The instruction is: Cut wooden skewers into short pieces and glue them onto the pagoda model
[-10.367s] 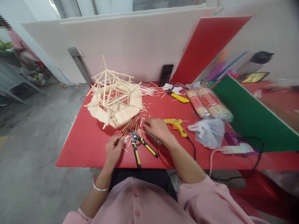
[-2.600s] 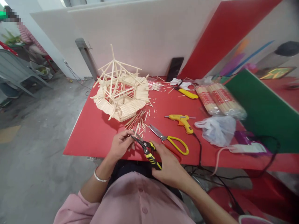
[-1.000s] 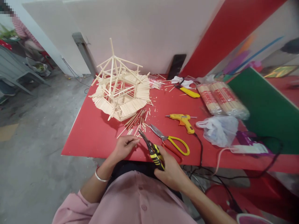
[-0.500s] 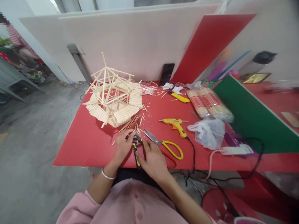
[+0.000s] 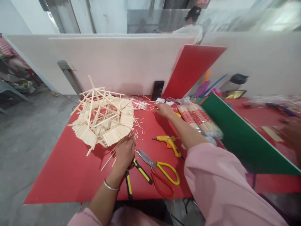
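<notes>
My left hand (image 5: 124, 153) rests on the red table (image 5: 66, 169), its fingers curled together among loose wooden sticks (image 5: 135, 133) at the foot of the stick model house (image 5: 101, 121). What they hold is hidden. The head of the black-and-yellow cutters (image 5: 141, 171) lies under its wrist. My right hand (image 5: 164, 110) is stretched to the back of the table, fingertips pinched on a thin stick from the scattered ones near the black phone (image 5: 157, 90). Yellow-handled scissors (image 5: 166, 172) lie beside the cutters.
A yellow glue gun (image 5: 169, 142) lies mid-table under my right arm. Wrapped stick bundles (image 5: 199, 118) sit beside a green board (image 5: 235, 138); a red board (image 5: 190, 70) leans on the white partition. Another person's blurred hand (image 5: 291, 131) shows at the right edge.
My right hand has let go of the cutters, which now lie on the table, and has reached to the far sticks. My left hand moved up to the sticks by the model.
</notes>
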Demonstrator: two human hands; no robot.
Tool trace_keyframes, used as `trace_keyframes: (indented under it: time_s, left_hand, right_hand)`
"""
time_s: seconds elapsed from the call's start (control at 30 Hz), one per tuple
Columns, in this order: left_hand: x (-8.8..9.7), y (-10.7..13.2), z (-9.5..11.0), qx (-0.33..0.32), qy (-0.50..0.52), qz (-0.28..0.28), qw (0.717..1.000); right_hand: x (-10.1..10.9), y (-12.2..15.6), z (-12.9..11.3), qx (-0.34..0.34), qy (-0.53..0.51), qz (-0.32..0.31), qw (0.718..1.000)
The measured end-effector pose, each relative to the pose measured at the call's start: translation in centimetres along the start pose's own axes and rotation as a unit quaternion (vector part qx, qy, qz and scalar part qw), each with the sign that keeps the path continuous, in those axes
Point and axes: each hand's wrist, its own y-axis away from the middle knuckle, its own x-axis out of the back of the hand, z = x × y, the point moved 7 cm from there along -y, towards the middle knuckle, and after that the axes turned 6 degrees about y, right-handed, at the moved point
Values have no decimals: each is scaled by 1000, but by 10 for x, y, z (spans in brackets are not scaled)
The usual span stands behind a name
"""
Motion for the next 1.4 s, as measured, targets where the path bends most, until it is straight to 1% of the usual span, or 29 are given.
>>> trace_keyframes:
  time_s: [0.07,0.17,0.27,0.33,0.4,0.47,0.53,0.6,0.63,0.67,0.7,0.73,0.77,0.8,0.87,0.9,0.93,1.0,1.07,1.13,1.17,1.2,1.23,1.3,1.4]
  left_hand:
    - [-1,2,0,-6,-28,-12,1000]
    - [0,2,1,4,-42,-32,999]
    - [2,2,4,11,-42,-35,998]
    - [3,2,5,8,-35,-27,999]
    - [4,2,6,2,-13,-12,1000]
    - [5,3,6,-4,21,6,1000]
    - [6,4,7,-1,67,19,998]
    - [9,4,8,4,143,27,989]
    - [12,5,9,11,198,32,980]
    - [15,6,9,25,262,38,964]
    - [17,8,8,46,331,40,942]
    - [18,11,8,77,403,37,911]
    - [18,16,7,111,472,25,874]
    - [16,22,8,146,534,7,833]
    - [16,35,13,194,629,-25,753]
    - [17,42,15,205,654,-34,727]
    - [20,48,17,209,668,-40,713]
    - [25,58,20,210,671,-49,709]
    - [30,64,21,204,660,-38,722]
    - [36,68,18,194,642,1,742]
    - [38,70,16,193,634,20,749]
    - [40,72,13,197,633,35,748]
    - [40,74,10,208,639,43,739]
    - [39,78,4,239,671,49,700]
    - [39,84,-5,276,721,56,634]
  right_hand:
    - [-15,-26,1,16,15,-12,1000]
    - [-32,-49,-2,38,31,-37,998]
    - [-37,-57,-5,50,32,-52,997]
    - [-34,-55,-8,52,24,-50,997]
    - [-24,-46,-12,49,8,-34,998]
    - [-8,-29,-18,48,-19,-6,999]
    - [10,-1,-27,58,-58,25,996]
    - [27,38,-42,90,-106,42,989]
    - [33,61,-51,109,-130,44,984]
    - [38,85,-59,125,-150,48,980]
    - [43,111,-68,142,-175,57,973]
    - [49,137,-79,180,-229,76,954]
    - [55,162,-88,207,-266,103,936]
    - [56,184,-98,226,-289,115,923]
    - [54,218,-113,233,-325,133,907]
    - [51,229,-117,211,-338,148,905]
    - [47,237,-121,185,-344,162,906]
    - [39,248,-130,135,-341,184,912]
    - [32,256,-144,114,-324,191,920]
    - [27,261,-159,118,-312,190,923]
    - [27,264,-164,122,-313,190,923]
    - [26,267,-167,125,-320,189,920]
    - [25,269,-168,124,-330,187,917]
    - [20,274,-159,93,-334,188,919]
    - [3,283,-135,13,-260,170,950]
